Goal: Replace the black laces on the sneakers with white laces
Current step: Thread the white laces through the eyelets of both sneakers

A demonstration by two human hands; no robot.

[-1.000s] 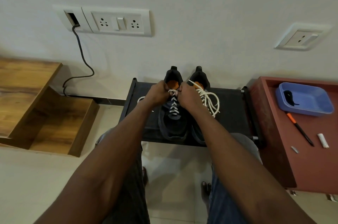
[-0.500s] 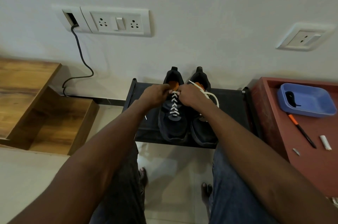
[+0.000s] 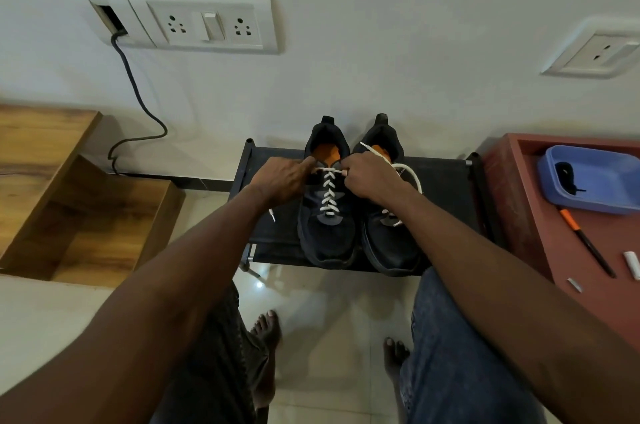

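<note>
We pinch the white lace (image 3: 328, 188) at the top eyelets of the left sneaker (image 3: 327, 215) on the black rack (image 3: 446, 188) — left hand (image 3: 282, 179) and right hand (image 3: 369, 177) apart, likely to draw both ends snug.

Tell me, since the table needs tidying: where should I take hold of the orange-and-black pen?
Grip the pen at mid-barrel, from above. It lies flat on the red table, running diagonally, with bare surface along both long sides, so fingers can close across it.

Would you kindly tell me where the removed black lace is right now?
In the head view, the black lace lies coiled in the blue tray on the red table, far right of the sneakers.
</note>
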